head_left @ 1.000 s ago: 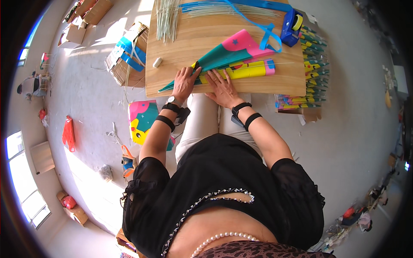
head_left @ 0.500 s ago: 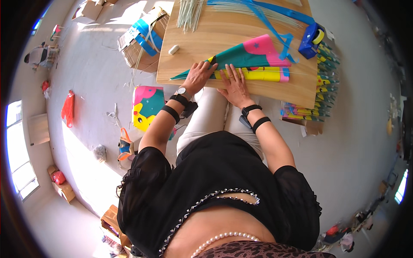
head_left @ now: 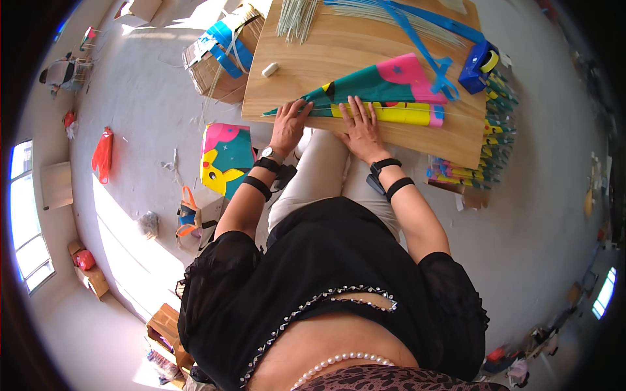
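Note:
A folded kite sheet [head_left: 365, 83] in green, pink and yellow lies across the near part of the wooden table [head_left: 326, 32], its narrow point to the left. A thin pale rod runs along its yellow near edge. My left hand [head_left: 289, 128] rests on the narrow end, fingertips down on the green fabric. Stretched flat, the fingers of my right hand [head_left: 362, 133] press on the yellow strip near the middle. Both hands lie at the table's near edge, and neither visibly grips anything; what lies under the fingers is hidden.
Pale thin rods [head_left: 297, 23], a blue strap [head_left: 417, 49], a small white piece [head_left: 270, 69] and a blue tape dispenser [head_left: 478, 67] are on the table. Folded kites [head_left: 460, 171] fill a box at right. A printed sheet [head_left: 227, 159] hangs at left, near a strapped carton [head_left: 218, 58].
My left hand has slid left along the folded kite sheet toward its narrow point. My right hand stays flat on the yellow strip. The whole view has shifted slightly.

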`<act>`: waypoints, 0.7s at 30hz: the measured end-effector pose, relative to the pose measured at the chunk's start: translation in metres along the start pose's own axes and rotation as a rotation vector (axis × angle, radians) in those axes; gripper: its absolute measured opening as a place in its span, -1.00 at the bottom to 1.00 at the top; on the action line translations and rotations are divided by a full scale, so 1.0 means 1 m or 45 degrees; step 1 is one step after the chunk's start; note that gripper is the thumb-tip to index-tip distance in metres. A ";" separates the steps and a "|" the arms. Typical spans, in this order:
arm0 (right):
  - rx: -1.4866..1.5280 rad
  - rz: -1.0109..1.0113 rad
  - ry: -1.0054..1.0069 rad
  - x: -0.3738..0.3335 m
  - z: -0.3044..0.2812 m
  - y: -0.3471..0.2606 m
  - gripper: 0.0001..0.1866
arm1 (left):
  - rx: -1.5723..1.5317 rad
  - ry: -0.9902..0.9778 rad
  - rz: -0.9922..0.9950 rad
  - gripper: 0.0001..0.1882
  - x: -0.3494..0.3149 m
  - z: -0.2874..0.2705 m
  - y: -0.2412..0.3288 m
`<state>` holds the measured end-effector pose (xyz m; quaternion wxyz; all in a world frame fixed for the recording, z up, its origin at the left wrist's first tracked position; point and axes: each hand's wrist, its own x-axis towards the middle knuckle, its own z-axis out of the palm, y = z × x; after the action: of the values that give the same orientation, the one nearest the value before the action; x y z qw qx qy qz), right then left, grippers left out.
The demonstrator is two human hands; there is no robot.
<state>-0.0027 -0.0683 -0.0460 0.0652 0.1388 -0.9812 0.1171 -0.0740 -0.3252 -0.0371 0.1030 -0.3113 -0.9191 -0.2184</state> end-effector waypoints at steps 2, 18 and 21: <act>-0.002 -0.011 -0.009 -0.001 0.001 0.001 -0.11 | -0.019 0.015 -0.053 -0.42 -0.006 -0.005 -0.005; 0.053 0.004 0.003 -0.001 0.000 0.000 -0.07 | -0.054 -0.211 0.081 -0.37 0.010 0.019 0.052; 0.099 0.020 0.024 -0.004 0.000 0.009 -0.08 | -0.029 -0.198 0.084 -0.38 0.014 0.021 0.055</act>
<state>-0.0017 -0.0594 -0.0488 0.0679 0.1323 -0.9764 0.1569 -0.0521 -0.2684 -0.0325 0.0350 -0.3585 -0.9111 -0.2005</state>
